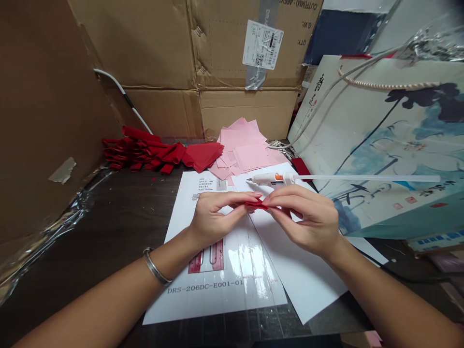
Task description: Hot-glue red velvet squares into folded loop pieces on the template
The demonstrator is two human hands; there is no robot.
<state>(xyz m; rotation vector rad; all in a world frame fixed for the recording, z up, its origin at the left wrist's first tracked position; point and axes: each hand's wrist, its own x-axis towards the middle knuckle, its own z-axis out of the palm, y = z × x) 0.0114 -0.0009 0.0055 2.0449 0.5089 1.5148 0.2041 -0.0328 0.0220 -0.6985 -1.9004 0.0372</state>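
Note:
My left hand point(217, 215) and my right hand point(308, 217) meet over the papers, both pinching a small piece of folded red fabric point(255, 206) between thumbs and fingertips. Most of the fabric is covered by my fingers. Beneath my hands lies a printed sheet point(232, 295) with a picture and lettering, overlapped by a white sheet point(311, 290) on the right. Just beyond my fingers, a white glue gun point(268, 179) rests with its nozzle to the left and a long glue stick point(369, 178) sticking out to the right.
Folded red fabric pieces point(145, 152) are heaped at the back left beside flat red squares point(203, 155). Pink squares point(246, 145) lie at the back middle, near small metal parts point(286, 151). Cardboard boxes point(145, 43) wall the back; a paper bag point(398, 145) stands right.

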